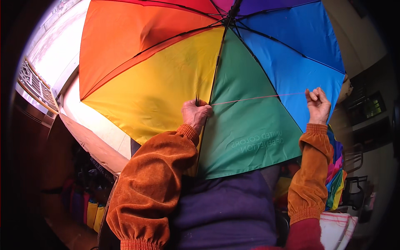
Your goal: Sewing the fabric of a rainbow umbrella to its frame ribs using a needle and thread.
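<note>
An opened rainbow umbrella [258, 125] fills the view, its inner side toward me. Black ribs [215, 73] run out from the dark hub [230, 16] at the top. My left hand [196, 114] is closed in a pinch at the rib between the yellow and green panels. A thin dark pointed piece sticks up from its fingers; its kind is unclear. From there a pinkish-red thread [254, 98] stretches taut across the green panel to my right hand [317, 106]. Raised in front of the blue panel, that hand pinches the thread's other end; whether a needle is there I cannot make out.
Below the umbrella is dark purple cloth [225, 208] over my lap. More multicoloured umbrella fabric [335, 179] hangs at the right, above a white item with red threads [339, 225]. At lower left, a brown cardboard edge [89, 143] stands by several folded coloured bundles [93, 212].
</note>
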`<action>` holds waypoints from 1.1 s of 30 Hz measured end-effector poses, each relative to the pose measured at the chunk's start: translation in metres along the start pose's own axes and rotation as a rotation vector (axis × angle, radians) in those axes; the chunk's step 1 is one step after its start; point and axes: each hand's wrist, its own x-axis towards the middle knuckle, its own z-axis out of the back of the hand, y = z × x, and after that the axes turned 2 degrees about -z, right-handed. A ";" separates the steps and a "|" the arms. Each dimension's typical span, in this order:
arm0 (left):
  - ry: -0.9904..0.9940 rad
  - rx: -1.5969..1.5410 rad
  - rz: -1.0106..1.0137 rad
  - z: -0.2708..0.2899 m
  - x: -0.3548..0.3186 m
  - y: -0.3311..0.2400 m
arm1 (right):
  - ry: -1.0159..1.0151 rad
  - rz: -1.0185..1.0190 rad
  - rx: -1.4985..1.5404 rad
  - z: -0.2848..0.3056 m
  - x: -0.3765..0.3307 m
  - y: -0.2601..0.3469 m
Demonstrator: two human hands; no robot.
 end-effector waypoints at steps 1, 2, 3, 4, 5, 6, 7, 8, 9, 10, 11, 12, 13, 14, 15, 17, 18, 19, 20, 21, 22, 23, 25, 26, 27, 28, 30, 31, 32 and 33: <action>0.022 -0.031 0.033 0.002 -0.003 -0.005 | -0.080 0.025 -0.177 -0.013 -0.009 -0.003; 0.044 -0.058 0.066 0.004 -0.006 -0.009 | -0.161 0.050 -0.351 -0.030 -0.017 -0.009; 0.040 -0.053 0.068 0.007 -0.008 -0.012 | -0.059 -0.041 -0.475 -0.052 -0.024 -0.022; 0.051 -0.136 0.117 0.008 -0.008 -0.014 | 0.027 -0.125 -0.598 -0.075 -0.034 -0.041; 0.061 -0.217 0.168 0.009 -0.006 -0.016 | 0.178 -0.153 -0.671 -0.087 -0.037 -0.064; 0.065 -0.295 0.221 0.010 -0.006 -0.017 | 0.278 -0.249 -0.782 -0.105 -0.043 -0.085; 0.070 -0.279 0.224 0.010 -0.006 -0.019 | 0.365 -0.276 -0.860 -0.111 -0.045 -0.112; 0.070 -0.282 0.241 0.009 -0.006 -0.020 | 0.455 -0.071 -1.045 -0.112 -0.048 -0.138; 0.071 -0.285 0.258 0.007 -0.005 -0.020 | 0.541 0.141 -1.227 -0.110 -0.050 -0.158; 0.058 -0.291 0.273 0.010 -0.006 -0.020 | 0.535 0.135 -1.215 -0.115 -0.055 -0.169; 0.055 -0.278 0.276 0.012 -0.005 -0.019 | 0.568 0.135 -1.380 -0.117 -0.061 -0.177; 0.049 -0.275 0.275 0.012 -0.004 -0.017 | 0.604 0.137 -1.550 -0.119 -0.065 -0.179; 0.045 -0.273 0.275 0.011 -0.003 -0.017 | 0.602 0.135 -1.545 -0.121 -0.069 -0.179; 0.041 -0.272 0.273 0.011 -0.003 -0.016 | 0.626 0.108 -1.507 -0.121 -0.072 -0.179; 0.041 -0.269 0.274 0.011 -0.003 -0.014 | 0.649 0.081 -1.469 -0.123 -0.074 -0.177; 0.035 -0.276 0.278 0.011 -0.005 -0.015 | 0.669 0.056 -1.429 -0.122 -0.075 -0.176; 0.032 -0.279 0.280 0.011 -0.005 -0.015 | 0.677 0.058 -1.420 -0.120 -0.075 -0.177; 0.032 -0.276 0.280 0.011 -0.006 -0.015 | 0.686 0.059 -1.410 -0.118 -0.074 -0.178; 0.051 -0.282 0.280 0.011 -0.006 -0.013 | 0.697 0.061 -1.401 -0.116 -0.074 -0.180; 0.068 -0.289 0.281 0.011 -0.006 -0.011 | 0.696 0.059 -1.399 -0.114 -0.074 -0.184; 0.088 -0.296 0.277 0.012 -0.005 -0.011 | 0.671 0.100 -1.366 -0.115 -0.073 -0.188; 0.089 -0.294 0.275 0.012 -0.004 -0.010 | 0.646 0.139 -1.334 -0.116 -0.072 -0.192; 0.096 -0.271 0.212 0.009 -0.005 -0.007 | 0.620 0.179 -1.302 -0.116 -0.071 -0.198; 0.100 -0.260 0.182 0.007 -0.006 -0.005 | 0.571 0.137 -1.251 -0.115 -0.073 -0.201; 0.102 -0.258 0.174 0.005 -0.007 -0.008 | 0.520 0.103 -1.196 -0.117 -0.073 -0.198; 0.064 -0.249 0.163 0.003 -0.008 -0.010 | 0.469 0.069 -1.141 -0.119 -0.073 -0.196; -0.009 -0.232 0.138 0.000 -0.011 -0.015 | 0.421 0.021 -1.077 -0.124 -0.075 -0.192; -0.004 -0.229 0.128 -0.001 -0.013 -0.015 | 0.377 -0.035 -1.013 -0.127 -0.076 -0.189; -0.003 -0.204 0.065 -0.002 -0.013 -0.012 | 0.332 -0.089 -0.948 -0.129 -0.076 -0.188; -0.002 -0.179 0.000 -0.002 -0.013 -0.009 | 0.327 -0.076 -0.946 -0.129 -0.075 -0.190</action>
